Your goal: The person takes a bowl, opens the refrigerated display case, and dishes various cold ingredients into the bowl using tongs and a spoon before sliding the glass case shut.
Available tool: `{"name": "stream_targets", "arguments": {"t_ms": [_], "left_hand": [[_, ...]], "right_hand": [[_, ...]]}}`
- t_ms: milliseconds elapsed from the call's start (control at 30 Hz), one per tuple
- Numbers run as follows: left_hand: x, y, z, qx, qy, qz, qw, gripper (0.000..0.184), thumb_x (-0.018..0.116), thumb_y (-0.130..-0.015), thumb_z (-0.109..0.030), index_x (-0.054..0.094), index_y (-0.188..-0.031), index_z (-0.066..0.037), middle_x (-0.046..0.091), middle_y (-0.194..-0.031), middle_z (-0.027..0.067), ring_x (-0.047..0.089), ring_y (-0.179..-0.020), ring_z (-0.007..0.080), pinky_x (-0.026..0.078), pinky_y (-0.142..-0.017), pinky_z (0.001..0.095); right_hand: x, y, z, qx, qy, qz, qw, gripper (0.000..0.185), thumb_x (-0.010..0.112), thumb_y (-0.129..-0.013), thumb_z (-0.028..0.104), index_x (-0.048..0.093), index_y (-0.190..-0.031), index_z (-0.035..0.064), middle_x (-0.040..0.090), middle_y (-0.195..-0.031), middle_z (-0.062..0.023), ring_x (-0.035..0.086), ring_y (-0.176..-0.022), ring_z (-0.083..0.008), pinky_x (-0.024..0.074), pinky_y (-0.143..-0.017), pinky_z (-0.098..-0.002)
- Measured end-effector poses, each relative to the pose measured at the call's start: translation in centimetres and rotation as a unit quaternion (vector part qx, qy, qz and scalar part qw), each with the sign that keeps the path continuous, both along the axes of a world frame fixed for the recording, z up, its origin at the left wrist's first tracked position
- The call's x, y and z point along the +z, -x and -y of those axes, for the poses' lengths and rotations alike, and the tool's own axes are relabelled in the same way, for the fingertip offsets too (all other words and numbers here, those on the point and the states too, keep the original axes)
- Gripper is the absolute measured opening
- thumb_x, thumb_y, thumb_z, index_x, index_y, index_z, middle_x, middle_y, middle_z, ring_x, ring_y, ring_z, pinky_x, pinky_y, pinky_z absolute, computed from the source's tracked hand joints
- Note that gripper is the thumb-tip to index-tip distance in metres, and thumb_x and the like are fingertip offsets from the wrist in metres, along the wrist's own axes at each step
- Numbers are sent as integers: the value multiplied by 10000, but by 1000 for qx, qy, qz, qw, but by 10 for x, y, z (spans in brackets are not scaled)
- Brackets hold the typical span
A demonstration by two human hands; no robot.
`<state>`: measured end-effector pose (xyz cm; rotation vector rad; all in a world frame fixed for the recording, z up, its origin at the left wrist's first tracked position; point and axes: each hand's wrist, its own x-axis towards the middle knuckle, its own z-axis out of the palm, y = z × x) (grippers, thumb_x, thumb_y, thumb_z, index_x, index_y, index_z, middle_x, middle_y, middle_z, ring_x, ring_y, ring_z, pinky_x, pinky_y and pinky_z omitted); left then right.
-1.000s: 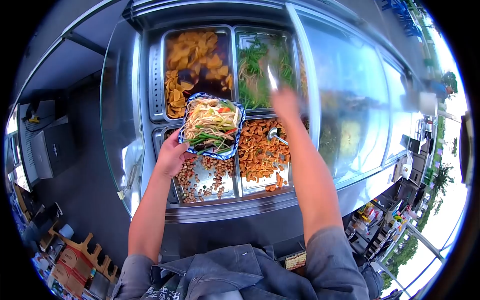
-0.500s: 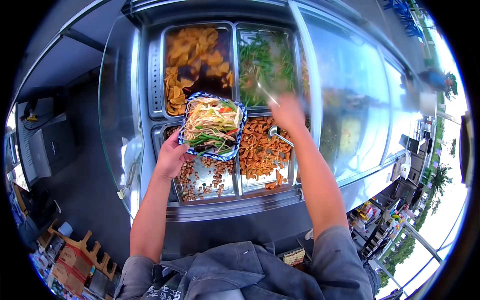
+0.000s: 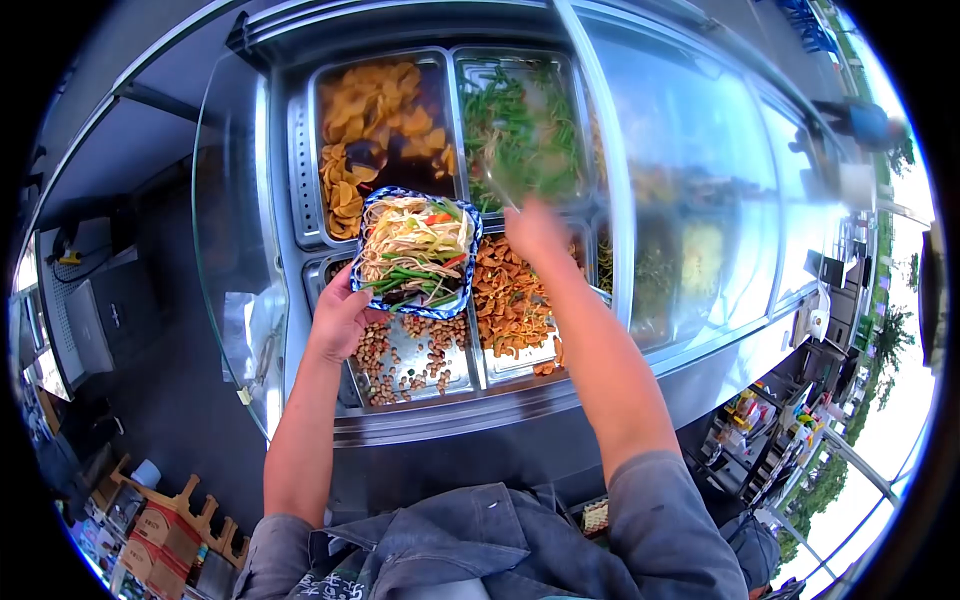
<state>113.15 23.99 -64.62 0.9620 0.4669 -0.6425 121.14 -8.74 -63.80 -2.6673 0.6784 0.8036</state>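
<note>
My left hand (image 3: 342,318) grips the near-left edge of a square dish (image 3: 474,264) with a blue-and-white patterned rim. Pale shreds, green stalks and bits of red and orange fill it as a mixed salad (image 3: 418,245). My right hand (image 3: 537,236), smeared by motion, is closed round the handle of a metal serving spoon (image 3: 498,188); the spoon's head is too blurred to make out. It points into the tray of green vegetables (image 3: 500,115), just right of the dish. Below my right hand lie orange strips (image 3: 510,310) in another tray, partly hidden by my forearm.
Yellow slices (image 3: 375,105) sit in dark liquid in the back-left tray. Peanuts (image 3: 400,360) lie scattered in the front-left tray. Glass panels stand on both sides, the left pane (image 3: 235,250) upright near my left arm. Cardboard boxes (image 3: 160,545) are on the floor at lower left.
My right hand has swung left with the spoon, closer to the dish. The dish in my left hand has shifted slightly left in view, as have the trays.
</note>
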Motion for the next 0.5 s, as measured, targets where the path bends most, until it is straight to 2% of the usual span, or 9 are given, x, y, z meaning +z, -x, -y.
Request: {"name": "stream_targets", "arguments": {"t_ms": [67, 133, 167, 267, 300, 467, 500], "left_hand": [[0, 0, 1, 3, 5, -1, 1000, 551, 545, -975, 44, 477, -1517, -24, 701, -1285, 110, 746, -1013, 217, 670, -783, 367], [0, 0, 0, 6, 13, -5, 1000, 551, 544, -976, 45, 478, -1518, -27, 701, -1286, 106, 745, -1021, 219, 668, -794, 368], [-1, -1, 0, 4, 5, -3, 1000, 553, 548, -975, 44, 480, -1519, -31, 701, -1289, 103, 742, -1031, 217, 666, -801, 369], [-11, -8, 3, -3, 0, 7, 1000, 555, 553, -974, 38, 487, -1520, -40, 697, -1301, 96, 734, -1057, 209, 660, -801, 370], [-12, -12, 4, -13, -5, 6, 1000, 554, 553, -975, 36, 488, -1520, -39, 697, -1301, 94, 733, -1057, 203, 657, -801, 368], [-25, -38, 22, -24, -12, 7, 1000, 536, 560, -977, 22, 501, -1506, -38, 701, -1274, 80, 729, -1031, 186, 647, -832, 368], [-38, -45, 24, -46, -8, 36, 998, 568, 551, -980, 17, 457, -1538, -38, 687, -1311, 92, 734, -1046, 208, 654, -850, 399]], "right_hand": [[-10, 1, 0, 11, 2, 7, 1000, 348, 543, -1071, 340, 669, -1204, 43, 747, -1124, -196, 722, -1064, -392, 566, -881, -542], [-12, 7, 8, 22, 5, 78, 997, 323, 549, -1067, 335, 681, -1186, 65, 751, -1109, -182, 722, -1029, -397, 562, -865, -548], [-9, 13, 16, 5, -5, 80, 997, 310, 555, -1059, 328, 686, -1169, 69, 755, -1058, -177, 718, -992, -406, 555, -850, -549], [16, 27, 29, 24, -30, 110, 993, 325, 566, -1048, 340, 687, -1168, 63, 754, -1026, -179, 713, -979, -412, 551, -835, -544], [20, 31, 32, 7, -37, 126, 991, 336, 584, -1035, 353, 694, -1200, 82, 746, -974, -194, 710, -945, -421, 549, -812, -540], [52, 49, 39, -1, -14, 185, 983, 334, 614, -1018, 342, 702, -1277, 151, 742, -912, -201, 708, -892, -434, 548, -795, -537], [68, 49, 38, -3, -20, 196, 980, 339, 616, -1017, 338, 702, -1286, 152, 743, -919, -201, 708, -895, -433, 548, -798, -536]]}}
